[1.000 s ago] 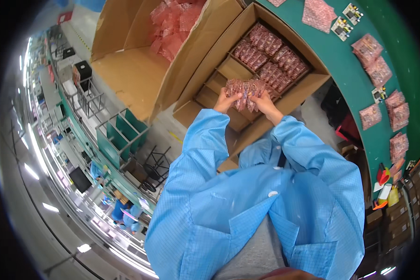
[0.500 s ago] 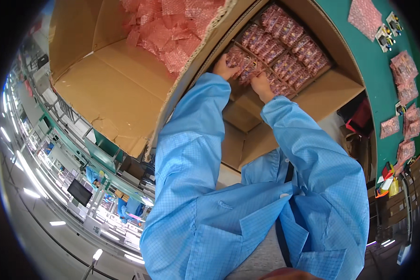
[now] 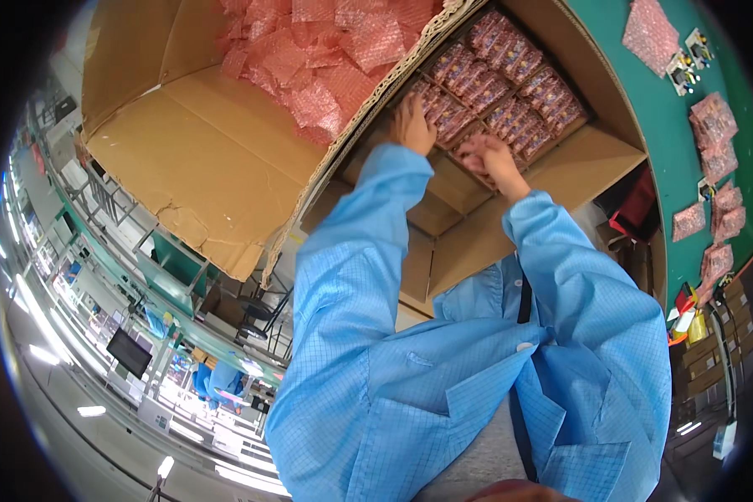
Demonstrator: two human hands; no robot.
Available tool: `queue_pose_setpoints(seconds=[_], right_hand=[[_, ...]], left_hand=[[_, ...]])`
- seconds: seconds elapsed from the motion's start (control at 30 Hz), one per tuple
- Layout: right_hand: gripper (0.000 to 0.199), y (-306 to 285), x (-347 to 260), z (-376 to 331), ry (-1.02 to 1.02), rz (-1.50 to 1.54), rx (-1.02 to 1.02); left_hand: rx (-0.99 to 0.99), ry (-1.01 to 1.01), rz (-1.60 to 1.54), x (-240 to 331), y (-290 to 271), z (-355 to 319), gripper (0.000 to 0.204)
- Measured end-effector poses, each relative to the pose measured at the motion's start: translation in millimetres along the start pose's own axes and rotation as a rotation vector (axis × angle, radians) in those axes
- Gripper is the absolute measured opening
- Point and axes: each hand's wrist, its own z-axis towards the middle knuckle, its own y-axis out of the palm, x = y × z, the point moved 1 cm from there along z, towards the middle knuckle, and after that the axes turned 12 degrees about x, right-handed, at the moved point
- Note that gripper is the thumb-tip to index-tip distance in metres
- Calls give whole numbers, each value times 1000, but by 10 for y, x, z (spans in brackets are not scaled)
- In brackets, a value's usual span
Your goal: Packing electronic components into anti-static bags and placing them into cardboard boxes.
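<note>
Both my hands are down in the cardboard box [image 3: 510,209], apart. Left hand [image 3: 412,125] presses the pink-wrapped packs [image 3: 510,92]; right hand [image 3: 487,157] pinches one.

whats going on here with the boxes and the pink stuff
A person in a blue lab coat has both hands in an open cardboard box that holds rows of small parts wrapped in pink bubble wrap. The left hand presses on the packed rows; the right hand rests at their near edge. A second, larger carton alongside holds loose pink bubble-wrap pouches. More pouches lie on the green table.
</note>
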Motion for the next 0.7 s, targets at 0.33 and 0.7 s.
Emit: queue_pose_setpoints(seconds=[0.33,0.7], right_hand=[[21,-656,274,-1310,-851,-1655,61],[17,-1046,-267,-1130,-1041,-1154,-193]], left_hand=[[-143,186,421,402,133,-579,86],[-4,-269,-397,1135,826,-1049,27]])
